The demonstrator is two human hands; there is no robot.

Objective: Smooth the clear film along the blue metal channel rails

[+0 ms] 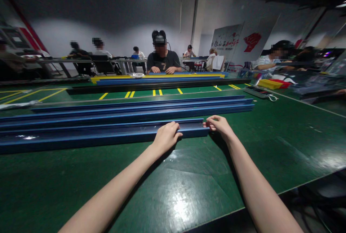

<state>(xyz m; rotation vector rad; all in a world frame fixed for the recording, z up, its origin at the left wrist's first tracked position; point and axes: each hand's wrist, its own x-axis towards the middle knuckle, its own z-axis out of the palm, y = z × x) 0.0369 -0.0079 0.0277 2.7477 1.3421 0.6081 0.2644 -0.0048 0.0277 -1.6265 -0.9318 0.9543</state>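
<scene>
A long blue U-shaped channel lies across the green table in front of me, its open side up. My left hand is closed over its near wall close to the right end, fingers inside the trough and thumb outside. At that right end is my right hand, its thumb and fingers curled together against the channel's tip. Whatever those fingers pinch is too small or hidden to name. Just behind, more blue channels lie side by side, roughly parallel to the first.
Clear plastic film lies on the table near me. Farther back are a black bar, a yellow strip, a yellow tray and a dark flat case. Opposite me sits a person in a dark shirt.
</scene>
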